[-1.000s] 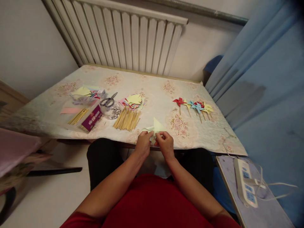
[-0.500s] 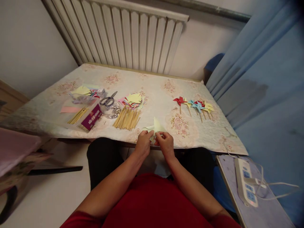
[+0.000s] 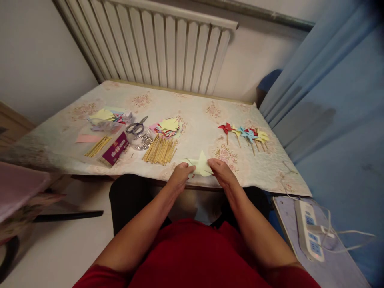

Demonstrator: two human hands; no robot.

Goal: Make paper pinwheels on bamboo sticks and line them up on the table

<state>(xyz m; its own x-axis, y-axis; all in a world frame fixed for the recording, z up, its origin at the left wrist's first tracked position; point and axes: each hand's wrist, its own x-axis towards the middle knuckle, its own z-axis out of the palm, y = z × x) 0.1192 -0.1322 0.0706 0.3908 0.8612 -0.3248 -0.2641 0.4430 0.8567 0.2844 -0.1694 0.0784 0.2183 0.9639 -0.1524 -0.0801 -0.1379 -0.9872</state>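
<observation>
Where the flowered surface (image 3: 195, 112) is spread across the frame, a purple-fronted box (image 3: 117, 149) is seen at centre left, thin sticks (image 3: 98, 146) laid inside. At lower centre, opposite sides of a folded pale paper (image 3: 202, 165) are pinched by the left hand (image 3: 179, 176) and right hand (image 3: 223, 173). Beside the box, small metallic pieces (image 3: 144, 141) are held in a clear round container (image 3: 132, 143).

Paper (image 3: 203, 165) pale yellow-green; tablecloth (image 3: 192, 112) pale, pink-flowered; curtain (image 3: 336, 132) blue; shirt (image 3: 186, 256) red.
</observation>
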